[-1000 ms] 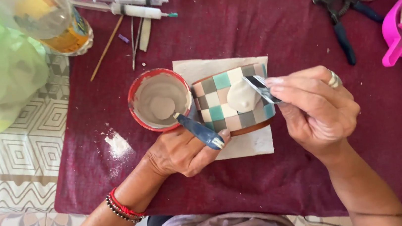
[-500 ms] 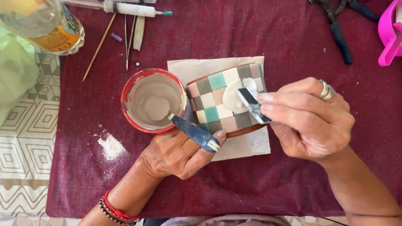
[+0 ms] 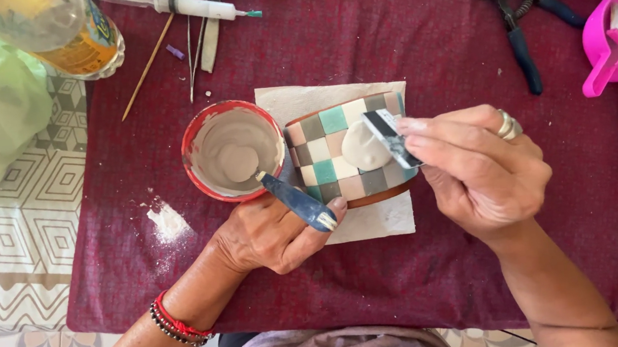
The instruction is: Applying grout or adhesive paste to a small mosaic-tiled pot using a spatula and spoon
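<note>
Right hand pinches flat card, spreading grey paste on tiled pot; left hand steadies pot.

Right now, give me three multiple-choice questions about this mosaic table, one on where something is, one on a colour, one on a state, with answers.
1. Where does the red-rimmed bowl of grey paste stand?
A. left of the tiled pot
B. beside the pink scoop
C. on the floor

2. What colour are the handles of the nippers?
A. yellow
B. dark blue
C. white

3. What is the right hand doing?
A. resting flat, holding nothing
B. gripping the nippers
C. pressing a small card into a paste blob on the tiled pot

Answers: 1 A, the bowl touches the pot's left side. 2 B, both handles look dark blue on the maroon cloth. 3 C, the fingers pinch the card against the paste.
</note>
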